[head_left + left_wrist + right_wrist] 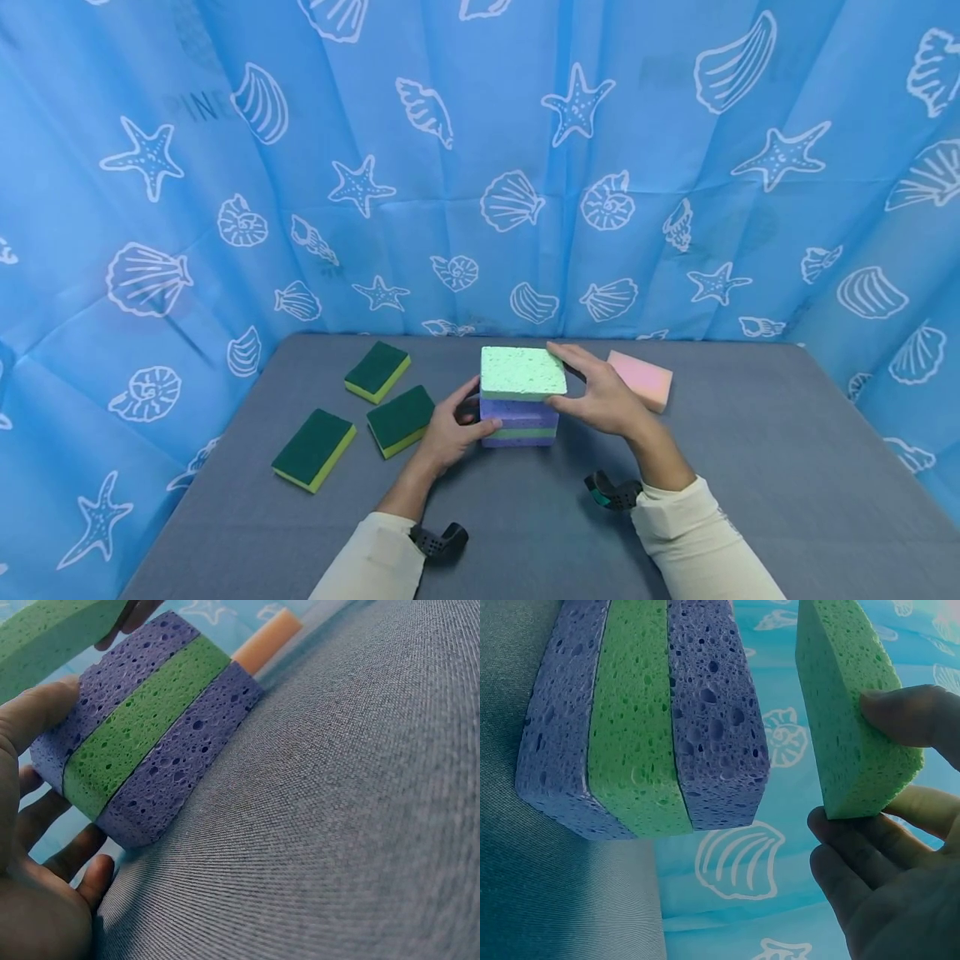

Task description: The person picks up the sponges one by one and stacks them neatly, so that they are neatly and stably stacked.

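Grey fabric-covered table [750, 467]. Resting directly on it: three green-and-yellow scouring sponges [377, 371] [400, 420] [313, 449], one pink sponge [642, 379], and a purple-green-purple sponge stack [519, 427].

Head view: the top of the sponge stack [519, 423] is covered by the pale green sponge [522, 372]; whether the two touch cannot be told. The pink sponge [642, 380] is partly hidden behind the right hand [600, 397]. Left wrist view: the left hand [30, 847] is cut off by the left and bottom edges, with the pale green sponge clipped at the upper left corner.
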The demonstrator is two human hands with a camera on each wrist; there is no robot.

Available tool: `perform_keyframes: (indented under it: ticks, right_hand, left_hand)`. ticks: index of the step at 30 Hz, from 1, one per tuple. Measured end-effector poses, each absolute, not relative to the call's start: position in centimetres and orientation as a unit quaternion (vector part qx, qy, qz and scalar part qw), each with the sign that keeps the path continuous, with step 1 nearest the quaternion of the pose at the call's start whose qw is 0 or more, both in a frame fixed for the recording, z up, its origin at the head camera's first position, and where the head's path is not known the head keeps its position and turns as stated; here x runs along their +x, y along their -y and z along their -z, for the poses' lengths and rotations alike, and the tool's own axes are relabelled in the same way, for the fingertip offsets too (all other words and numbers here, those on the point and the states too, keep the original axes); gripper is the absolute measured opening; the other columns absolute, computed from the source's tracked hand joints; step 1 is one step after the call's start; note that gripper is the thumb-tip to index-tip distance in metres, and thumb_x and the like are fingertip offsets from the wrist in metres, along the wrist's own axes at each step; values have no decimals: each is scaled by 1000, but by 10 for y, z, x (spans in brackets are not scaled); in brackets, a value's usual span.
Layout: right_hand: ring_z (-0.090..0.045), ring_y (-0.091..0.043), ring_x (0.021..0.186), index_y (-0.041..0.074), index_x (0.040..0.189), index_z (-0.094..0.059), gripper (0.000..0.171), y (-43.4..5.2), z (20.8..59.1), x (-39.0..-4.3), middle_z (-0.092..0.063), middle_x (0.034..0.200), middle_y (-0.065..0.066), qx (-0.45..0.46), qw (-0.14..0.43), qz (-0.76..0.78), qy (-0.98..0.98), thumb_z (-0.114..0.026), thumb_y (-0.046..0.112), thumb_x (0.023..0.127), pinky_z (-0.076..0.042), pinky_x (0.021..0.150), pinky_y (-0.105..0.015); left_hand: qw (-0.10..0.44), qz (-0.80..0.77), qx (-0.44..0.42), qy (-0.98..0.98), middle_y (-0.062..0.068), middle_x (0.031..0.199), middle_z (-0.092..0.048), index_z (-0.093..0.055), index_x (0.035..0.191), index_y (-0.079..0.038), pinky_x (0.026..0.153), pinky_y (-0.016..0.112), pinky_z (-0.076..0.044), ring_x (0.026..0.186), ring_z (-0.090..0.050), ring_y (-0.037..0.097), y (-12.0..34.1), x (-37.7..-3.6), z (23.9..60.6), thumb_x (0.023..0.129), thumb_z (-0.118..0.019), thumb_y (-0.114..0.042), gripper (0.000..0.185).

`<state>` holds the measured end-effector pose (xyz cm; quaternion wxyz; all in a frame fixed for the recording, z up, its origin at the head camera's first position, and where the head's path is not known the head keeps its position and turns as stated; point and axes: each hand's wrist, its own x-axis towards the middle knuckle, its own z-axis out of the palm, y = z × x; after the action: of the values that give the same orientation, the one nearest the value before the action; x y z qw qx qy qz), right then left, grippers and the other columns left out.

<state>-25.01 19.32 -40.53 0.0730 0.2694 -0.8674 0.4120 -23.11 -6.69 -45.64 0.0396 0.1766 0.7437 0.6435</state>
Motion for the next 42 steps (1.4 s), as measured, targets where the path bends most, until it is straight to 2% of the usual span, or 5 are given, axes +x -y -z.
perform_keyframes:
  ticks: [10,23,30,42]
  right_hand:
    - [-39,-37,131,-1,144,-43,74,-194,410,-253,-43,143,-19,278,30,-385,879,-79,14,81,-34,101,-56]
    - [-42,-37,127,-2,143,-43,74,-192,413,-253,-44,142,-19,281,12,-381,881,-79,11,79,-38,98,-56]
    - [-42,-37,128,-1,143,-43,75,-193,416,-253,-44,142,-20,277,3,-370,887,-79,16,80,-37,98,-56]
    - [-41,-39,128,-2,143,-43,76,-194,413,-252,-43,142,-22,275,-10,-362,891,-79,17,80,-37,98,-57]
  left_hand:
    - [36,-639,169,-750,25,140,-44,-34,148,0,99,57,-35,126,-42,39,66,-231,455,86,-72,-8,73]
    - [39,-639,169,-750,23,142,-42,-35,148,0,99,58,-35,126,-42,40,65,-230,455,87,-73,-9,73]
    - [46,-643,170,-745,21,144,-41,-35,148,-2,99,57,-35,127,-41,39,66,-231,456,86,-73,-9,74]
    - [43,-649,182,-737,24,144,-39,-33,149,0,99,59,-33,127,-40,41,66,-232,458,86,-73,-5,74]
